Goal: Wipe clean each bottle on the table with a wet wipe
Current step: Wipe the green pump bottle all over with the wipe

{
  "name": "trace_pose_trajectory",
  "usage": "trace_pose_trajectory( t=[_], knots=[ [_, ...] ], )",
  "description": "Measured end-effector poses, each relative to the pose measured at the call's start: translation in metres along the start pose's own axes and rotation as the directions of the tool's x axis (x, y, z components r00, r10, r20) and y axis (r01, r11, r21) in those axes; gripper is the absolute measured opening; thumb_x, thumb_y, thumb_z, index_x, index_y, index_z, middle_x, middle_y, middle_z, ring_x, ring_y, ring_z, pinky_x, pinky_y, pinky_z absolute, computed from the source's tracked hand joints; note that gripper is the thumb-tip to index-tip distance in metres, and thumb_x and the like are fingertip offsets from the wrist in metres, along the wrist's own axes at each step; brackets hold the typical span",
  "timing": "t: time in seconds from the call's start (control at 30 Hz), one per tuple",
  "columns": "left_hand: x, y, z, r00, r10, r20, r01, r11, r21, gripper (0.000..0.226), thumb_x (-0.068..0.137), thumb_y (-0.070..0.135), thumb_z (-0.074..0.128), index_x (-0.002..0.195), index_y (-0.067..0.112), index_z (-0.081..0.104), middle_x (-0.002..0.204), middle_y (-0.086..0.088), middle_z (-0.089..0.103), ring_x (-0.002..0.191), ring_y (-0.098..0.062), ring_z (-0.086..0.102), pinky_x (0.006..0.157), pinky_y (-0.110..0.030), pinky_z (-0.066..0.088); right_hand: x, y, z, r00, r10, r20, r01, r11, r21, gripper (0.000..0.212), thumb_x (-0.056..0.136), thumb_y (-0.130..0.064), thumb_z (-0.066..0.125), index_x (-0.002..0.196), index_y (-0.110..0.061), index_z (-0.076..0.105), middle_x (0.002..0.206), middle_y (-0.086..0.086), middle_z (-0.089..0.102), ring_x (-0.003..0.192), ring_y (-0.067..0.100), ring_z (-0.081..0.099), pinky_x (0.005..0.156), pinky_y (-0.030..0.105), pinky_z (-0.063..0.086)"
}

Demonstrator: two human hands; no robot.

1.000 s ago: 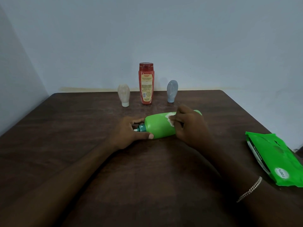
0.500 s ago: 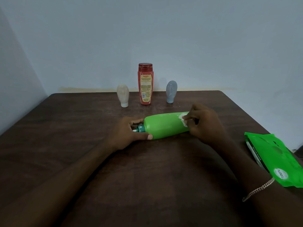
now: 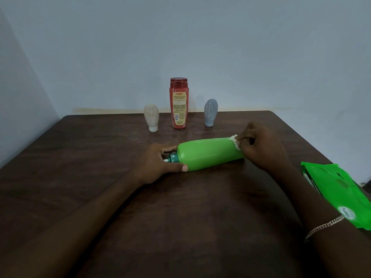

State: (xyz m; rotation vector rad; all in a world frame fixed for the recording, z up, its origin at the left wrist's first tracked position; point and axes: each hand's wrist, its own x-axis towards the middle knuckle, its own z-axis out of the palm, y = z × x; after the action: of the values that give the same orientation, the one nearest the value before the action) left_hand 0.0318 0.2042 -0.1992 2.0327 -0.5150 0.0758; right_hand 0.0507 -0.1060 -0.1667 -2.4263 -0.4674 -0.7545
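my right hand (image 3: 261,147) has slid the wet wipe (image 3: 235,142), pinched in its fingers (image 3: 245,138), to the base of the green bottle (image 3: 208,153) lying on the counter (image 3: 180,217); my left hand (image 3: 158,167) grips its neck end. this pass looks finished.

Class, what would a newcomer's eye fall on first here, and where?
The bright green bottle lying on its side in the middle, its neck end held by the left hand while the right hand holds a white wet wipe against its base. Next, the tall red bottle standing at the back, and the green wipe pack at the right.
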Motion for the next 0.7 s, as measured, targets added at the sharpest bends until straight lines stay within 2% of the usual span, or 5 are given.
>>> trace_pose_trajectory(
  t=[0.17, 0.27, 0.4, 0.5, 0.7],
  knots=[
    [0.0, -0.001, 0.0, 1.0, -0.011, 0.004, 0.011, 1.0, -0.018, 0.058, 0.073, 0.021, 0.089, 0.127, 0.028, 0.068, 0.118, 0.017, 0.073, 0.107, -0.002, 0.07, 0.095, -0.024, 0.055, 0.002, 0.009, -0.007, 0.996, 0.084, -0.001, -0.084, 0.996, -0.014, 0.023, 0.078, -0.003, 0.063, 0.086, -0.017, 0.079, 0.079, -0.003, 0.059, 0.07, 0.019, 0.059, 0.062, 0.028, 0.041],
    [0.0, 0.0, 0.001, 1.0, -0.001, -0.005, 0.001, 1.0, -0.024, 0.056, 0.073, 0.017, 0.089, 0.123, 0.032, 0.067, 0.115, 0.02, 0.073, 0.107, -0.001, 0.07, 0.092, -0.018, 0.054, 0.001, 0.007, -0.01, 0.998, 0.053, 0.03, -0.054, 0.998, 0.021, 0.025, 0.079, 0.0, 0.063, 0.088, -0.017, 0.079, 0.082, 0.0, 0.061, 0.07, 0.018, 0.06, 0.065, 0.031, 0.047],
    [0.0, 0.0, 0.0, 1.0, -0.005, 0.001, 0.005, 0.999, -0.034, 0.056, 0.074, 0.015, 0.088, 0.125, 0.027, 0.068, 0.115, 0.019, 0.074, 0.106, -0.001, 0.07, 0.089, -0.014, 0.053, 0.0, 0.0, -0.009, 0.989, -0.006, 0.151, -0.006, 0.997, 0.078, 0.009, 0.08, -0.015, 0.076, 0.086, -0.02, 0.079, 0.083, -0.006, 0.061, 0.072, 0.01, 0.062, 0.067, 0.029, 0.05],
    [-0.001, -0.001, 0.0, 1.0, -0.002, 0.001, 0.002, 1.0, -0.026, 0.056, 0.074, 0.017, 0.089, 0.126, 0.027, 0.069, 0.114, 0.019, 0.074, 0.105, -0.002, 0.071, 0.09, -0.016, 0.054, 0.004, 0.008, -0.016, 0.991, 0.071, 0.114, -0.076, 0.996, 0.046, 0.007, 0.078, -0.017, 0.078, 0.077, -0.023, 0.077, 0.078, -0.005, 0.063, 0.07, 0.013, 0.062, 0.065, 0.034, 0.049],
    [0.001, -0.002, 0.001, 1.0, -0.007, -0.01, 0.006, 1.0, -0.023, 0.054, 0.074, 0.016, 0.089, 0.124, 0.026, 0.07, 0.112, 0.019, 0.075, 0.104, -0.002, 0.071, 0.089, -0.016, 0.054, 0.002, 0.008, -0.021, 0.946, 0.093, 0.31, -0.106, 0.994, 0.026, 0.013, 0.071, -0.018, 0.083, 0.075, -0.028, 0.074, 0.08, -0.01, 0.068, 0.071, 0.002, 0.06, 0.059, 0.012, 0.041]
  ],
)
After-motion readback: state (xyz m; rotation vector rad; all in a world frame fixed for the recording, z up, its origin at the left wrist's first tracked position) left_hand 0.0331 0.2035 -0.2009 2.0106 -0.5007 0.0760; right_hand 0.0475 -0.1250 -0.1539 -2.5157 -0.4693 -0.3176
